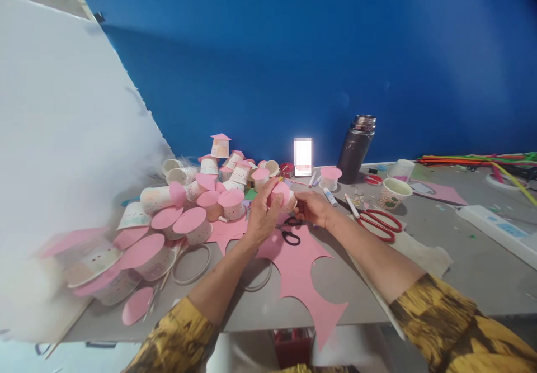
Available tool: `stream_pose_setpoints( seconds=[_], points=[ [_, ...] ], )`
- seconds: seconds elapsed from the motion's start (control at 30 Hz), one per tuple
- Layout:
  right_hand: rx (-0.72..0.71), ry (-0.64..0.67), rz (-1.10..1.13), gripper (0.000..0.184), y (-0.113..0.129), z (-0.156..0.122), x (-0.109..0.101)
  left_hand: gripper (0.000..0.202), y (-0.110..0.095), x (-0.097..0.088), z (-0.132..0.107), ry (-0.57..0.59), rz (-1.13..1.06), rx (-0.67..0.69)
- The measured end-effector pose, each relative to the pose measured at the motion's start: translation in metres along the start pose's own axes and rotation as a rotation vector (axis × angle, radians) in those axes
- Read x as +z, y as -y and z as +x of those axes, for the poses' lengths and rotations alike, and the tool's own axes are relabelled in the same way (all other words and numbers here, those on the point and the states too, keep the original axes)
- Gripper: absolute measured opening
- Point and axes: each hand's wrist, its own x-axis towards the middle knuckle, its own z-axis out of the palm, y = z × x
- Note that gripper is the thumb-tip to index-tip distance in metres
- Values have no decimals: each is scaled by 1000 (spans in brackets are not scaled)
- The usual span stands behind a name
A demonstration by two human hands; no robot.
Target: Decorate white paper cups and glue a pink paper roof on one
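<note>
Between my two hands is a small paper cup (pixel 291 202) with a pink paper top (pixel 280 192), tilted on its side. My left hand (pixel 265 212) is closed around it, the thumb pressed on the pink top. At the cup's open end, the fingertips of my right hand (pixel 314 207) are pinched on the rim. Just below lie black-handled scissors (pixel 291 239) on a cut pink paper sheet (pixel 296 275) with round pieces taken out of its edges. Many pink-topped paper cups (pixel 192 223) are heaped left of my left hand, some stacked.
A dark thermos (pixel 356 149) stands at the back, near a lit phone (pixel 303 157). To the right are red-handled scissors (pixel 380 225), a marker (pixel 351 206), a glue stick (pixel 330 197), a patterned cup (pixel 394 194) and a power strip (pixel 499 230). Tape rings (pixel 192 264) lie left.
</note>
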Motion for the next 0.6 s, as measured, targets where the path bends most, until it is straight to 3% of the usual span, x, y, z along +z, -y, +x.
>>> stream_pose_setpoints(
  seconds=[0.2, 0.37, 0.47, 0.6],
  points=[
    [50, -8, 28, 15, 4, -1, -1, 54, 4, -2, 1, 30, 58, -8],
    [79, -7, 49, 17, 7, -2, -2, 85, 10, -10, 7, 140, 125, 156],
    [93, -1, 61, 18, 8, -2, -4, 81, 11, -11, 9, 189, 113, 220],
    [100, 9, 82, 18, 10, -1, -5, 69, 10, -11, 8, 203, 84, 188]
  ],
)
